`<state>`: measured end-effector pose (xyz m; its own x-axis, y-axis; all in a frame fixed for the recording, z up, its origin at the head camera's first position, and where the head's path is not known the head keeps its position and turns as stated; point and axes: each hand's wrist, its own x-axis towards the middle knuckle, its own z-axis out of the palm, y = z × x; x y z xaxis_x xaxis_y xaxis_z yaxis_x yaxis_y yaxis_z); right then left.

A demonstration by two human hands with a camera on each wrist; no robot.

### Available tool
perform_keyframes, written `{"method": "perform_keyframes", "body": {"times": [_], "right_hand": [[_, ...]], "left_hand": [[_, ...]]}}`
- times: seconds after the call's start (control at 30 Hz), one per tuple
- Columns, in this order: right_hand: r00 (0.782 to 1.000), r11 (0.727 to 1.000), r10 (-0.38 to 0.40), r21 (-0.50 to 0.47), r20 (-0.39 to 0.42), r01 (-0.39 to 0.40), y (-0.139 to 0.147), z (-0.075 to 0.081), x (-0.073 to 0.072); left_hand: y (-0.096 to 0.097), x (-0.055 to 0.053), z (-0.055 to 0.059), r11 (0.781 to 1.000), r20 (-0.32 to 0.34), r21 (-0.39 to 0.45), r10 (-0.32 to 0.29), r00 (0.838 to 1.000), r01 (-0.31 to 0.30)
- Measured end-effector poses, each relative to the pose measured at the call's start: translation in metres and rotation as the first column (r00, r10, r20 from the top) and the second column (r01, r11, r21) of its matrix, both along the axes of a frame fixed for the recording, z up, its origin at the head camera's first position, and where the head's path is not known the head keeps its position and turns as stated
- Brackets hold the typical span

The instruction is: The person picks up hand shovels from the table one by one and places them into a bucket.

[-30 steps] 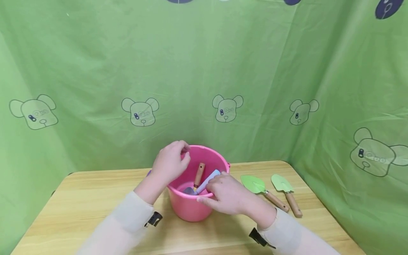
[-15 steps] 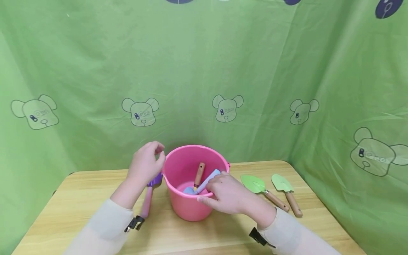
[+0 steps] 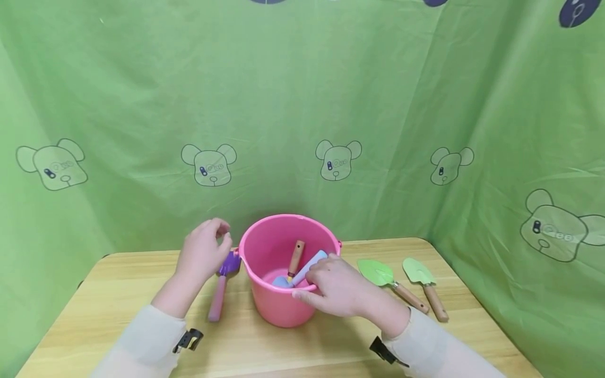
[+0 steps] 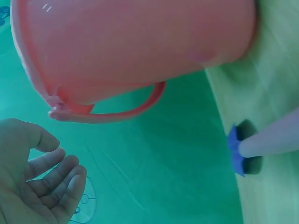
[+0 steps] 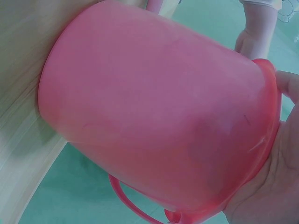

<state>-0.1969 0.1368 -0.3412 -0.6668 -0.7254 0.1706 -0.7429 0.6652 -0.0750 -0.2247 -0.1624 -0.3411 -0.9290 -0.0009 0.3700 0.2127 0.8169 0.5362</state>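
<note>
A pink bucket (image 3: 283,310) stands upright on the table, and its handle hangs at the back in the left wrist view. My right hand (image 3: 340,289) grips its near right rim, fingers curled over the inside. Inside lean a blue trowel (image 3: 309,268), its handle end beside my right fingers, and a tool with a brown wooden handle (image 3: 296,258), its head mostly hidden. My left hand (image 3: 200,254) hovers left of the bucket with loosely curled fingers and holds nothing. Just right of and below it lies a purple trowel (image 3: 230,263) with a pink handle.
Two green trowels with wooden handles, one leaf-shaped (image 3: 375,272) and one paler (image 3: 418,271), lie right of the bucket. A green printed cloth (image 3: 283,105) hangs behind and along both sides of the wooden table (image 3: 123,294).
My left hand has moved left and slightly down from over the bucket's rim, uncovering the purple trowel. My right hand and the bucket have stayed put.
</note>
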Motion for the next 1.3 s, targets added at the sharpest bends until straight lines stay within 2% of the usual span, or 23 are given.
{"method": "perform_keyframes", "body": {"times": [0.43, 0.77, 1.03, 1.3], "right_hand": [[1.000, 1.000, 0.016, -0.003, -0.014, -0.016, 0.000, -0.001, -0.001], [1.000, 1.000, 0.007, -0.011, -0.008, -0.007, 0.000, -0.002, -0.001], [1.000, 1.000, 0.009, -0.014, -0.004, -0.009, 0.000, -0.002, -0.001], [1.000, 1.000, 0.003, -0.017, 0.002, -0.003, 0.000, -0.002, -0.001]], "left_hand": [[-0.009, 0.005, -0.027, 0.999, 0.022, -0.045, 0.010, 1.000, -0.009], [-0.014, 0.008, -0.041, 0.997, 0.044, -0.080, 0.020, 0.999, -0.017], [-0.015, 0.012, -0.048, 0.993, 0.080, -0.119, 0.028, 0.996, -0.018], [-0.015, 0.013, -0.066, 0.991, 0.138, -0.134, 0.042, 0.990, -0.023]]}}
